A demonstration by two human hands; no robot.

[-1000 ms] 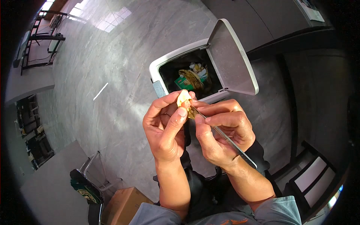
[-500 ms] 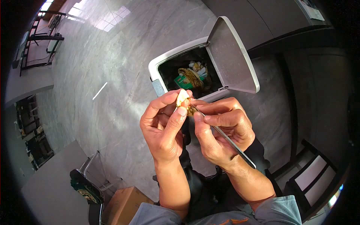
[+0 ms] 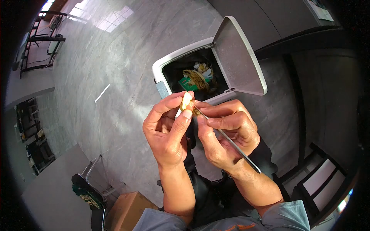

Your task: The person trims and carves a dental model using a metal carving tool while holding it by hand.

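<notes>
My left hand [image 3: 168, 131] pinches a small pale-yellow piece of food [image 3: 186, 101] between thumb and fingertips, and an orange-pink patch shows on its side. What kind of food it is, I cannot tell. In my right hand [image 3: 230, 129] is a slim metal tool [image 3: 239, 149] with a ridged stretch, tweezers-like in shape. Its long end slants down over my right wrist, while its narrow tip meets the food piece. A brownish bit shows beside that tip, and the fingers partly hide the contact. Both hands are close together, just in front of the bin's near rim.
A white-rimmed bin [image 3: 157, 68] stands ahead, its lid [image 3: 241, 57] raised to the right. Peels [image 3: 197, 80] and a green packet [image 3: 185, 84] lie inside. A cardboard box [image 3: 129, 211] and a metal-legged chair [image 3: 90, 192] are at lower left. Dark cabinets [image 3: 250, 17] line the right.
The pale food piece has turned slightly between my left fingers. My right hand and the metal tool have shifted a little to the left.
</notes>
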